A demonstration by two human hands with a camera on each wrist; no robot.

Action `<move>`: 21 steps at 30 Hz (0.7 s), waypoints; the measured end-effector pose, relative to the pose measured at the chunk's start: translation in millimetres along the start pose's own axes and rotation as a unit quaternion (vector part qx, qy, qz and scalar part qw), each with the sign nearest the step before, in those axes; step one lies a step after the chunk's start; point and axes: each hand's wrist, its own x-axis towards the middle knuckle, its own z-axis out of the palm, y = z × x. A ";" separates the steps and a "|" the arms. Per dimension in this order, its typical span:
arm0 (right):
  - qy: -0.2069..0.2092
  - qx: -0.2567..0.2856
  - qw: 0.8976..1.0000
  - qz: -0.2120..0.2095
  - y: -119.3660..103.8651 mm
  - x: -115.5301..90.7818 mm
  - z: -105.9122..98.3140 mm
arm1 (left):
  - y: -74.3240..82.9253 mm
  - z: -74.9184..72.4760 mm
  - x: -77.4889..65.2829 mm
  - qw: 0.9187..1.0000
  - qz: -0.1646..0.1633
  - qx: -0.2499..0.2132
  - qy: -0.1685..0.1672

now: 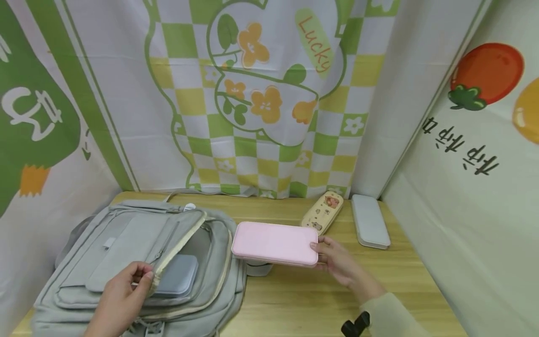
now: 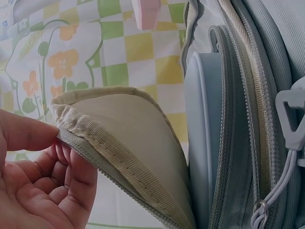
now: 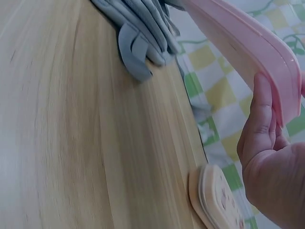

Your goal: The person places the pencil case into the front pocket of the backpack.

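Note:
A grey backpack (image 1: 126,243) lies on the wooden table at the left, its front pocket unzipped. My left hand (image 1: 124,292) pinches the zippered edge of the pocket flap (image 2: 114,143) and holds it lifted away. Inside the pocket sits a blue-grey case (image 1: 178,276), also seen in the left wrist view. My right hand (image 1: 337,262) grips a pink case (image 1: 273,243) by its right end, thumb on one face and fingers on the other. The pink case is held above the table, its left end close to the backpack's right side.
A cream pencil case (image 1: 323,213) with small printed pictures lies behind the pink case. To its right is a light grey case (image 1: 370,221) near the table's right edge. Printed cloth (image 1: 269,173) hangs along the back and sides of the wooden table (image 1: 320,299).

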 end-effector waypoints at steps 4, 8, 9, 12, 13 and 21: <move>-0.002 0.000 1.000 -0.002 3.4 9.9 13.8 | -0.3 -3.4 -1.2 1.000 -0.009 -0.006 0.016; -0.005 0.010 1.000 -0.007 4.8 20.4 27.7 | 0.4 -6.2 -1.4 1.000 -0.019 -0.010 0.023; -0.004 0.010 1.000 -0.007 5.2 23.1 31.3 | 0.6 -6.8 -1.6 0.999 -0.020 -0.011 0.024; -0.003 0.009 1.000 -0.003 5.3 31.5 42.4 | 1.1 -8.2 -2.1 0.999 -0.022 -0.014 0.035; -0.002 0.007 1.000 -0.002 5.2 34.4 46.4 | 1.1 -8.7 -2.4 0.999 -0.024 -0.015 0.038; 0.007 0.026 1.000 0.006 7.3 61.2 76.4 | 1.0 -10.1 -3.0 0.998 -0.042 -0.025 0.048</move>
